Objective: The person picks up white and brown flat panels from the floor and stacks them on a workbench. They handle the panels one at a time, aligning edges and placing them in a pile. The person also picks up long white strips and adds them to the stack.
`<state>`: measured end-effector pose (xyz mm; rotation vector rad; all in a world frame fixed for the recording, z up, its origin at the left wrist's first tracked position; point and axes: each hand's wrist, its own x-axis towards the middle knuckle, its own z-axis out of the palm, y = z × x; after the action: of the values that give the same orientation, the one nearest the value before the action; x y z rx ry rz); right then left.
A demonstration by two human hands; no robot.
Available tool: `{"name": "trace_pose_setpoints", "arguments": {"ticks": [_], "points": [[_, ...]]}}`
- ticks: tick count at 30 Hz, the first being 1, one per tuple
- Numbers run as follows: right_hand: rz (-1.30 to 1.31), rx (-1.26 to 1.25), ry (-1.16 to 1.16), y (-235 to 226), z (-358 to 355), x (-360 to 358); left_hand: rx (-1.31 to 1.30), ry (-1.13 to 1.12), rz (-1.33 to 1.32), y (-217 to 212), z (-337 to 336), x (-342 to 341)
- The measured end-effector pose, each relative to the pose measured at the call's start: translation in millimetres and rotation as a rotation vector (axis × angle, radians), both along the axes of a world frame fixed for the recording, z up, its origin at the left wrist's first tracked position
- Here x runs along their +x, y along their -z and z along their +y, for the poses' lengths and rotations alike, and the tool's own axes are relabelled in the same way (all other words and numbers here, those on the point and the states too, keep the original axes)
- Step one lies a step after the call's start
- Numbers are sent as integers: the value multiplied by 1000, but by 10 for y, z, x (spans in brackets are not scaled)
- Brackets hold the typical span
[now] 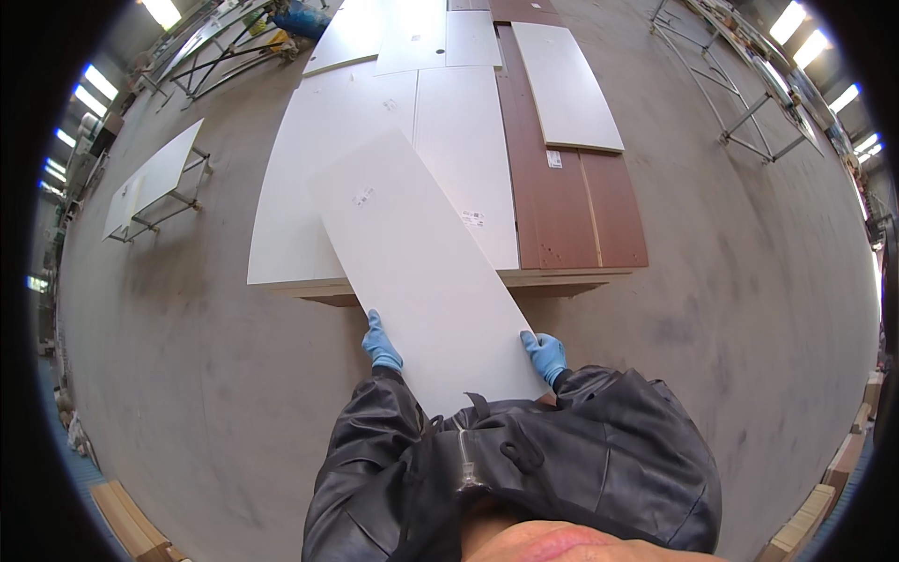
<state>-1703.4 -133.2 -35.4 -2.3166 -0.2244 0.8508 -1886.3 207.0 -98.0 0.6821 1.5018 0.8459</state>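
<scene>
a: what's furthest left?

b: at nine o'clock, a white panel on a metal trestle frame on the grey concrete floor.

a: and the hands?

b: the left hand in a blue glove is wrapped round the left edge of a long white rectangular board. the right hand, gloved too, is clamped on its right edge.

a: where's the board?

b: centre, its near end at the person's chest, its far end tilting toward eleven o'clock over a low stack of white sheets.

a: further right?

b: reddish-brown wood-grain panels at one o'clock, beside the stack; a metal rack at two o'clock.
</scene>
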Motion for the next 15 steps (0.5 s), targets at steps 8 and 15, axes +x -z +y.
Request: {"name": "trace_pose_setpoints", "arguments": {"ticks": [8, 15], "points": [[-71, 95, 74, -82, -60, -162, 62, 91, -127, -391, -49, -52], [-63, 166, 45, -179, -84, -261, 23, 134, -168, -525, 14, -202]]}}
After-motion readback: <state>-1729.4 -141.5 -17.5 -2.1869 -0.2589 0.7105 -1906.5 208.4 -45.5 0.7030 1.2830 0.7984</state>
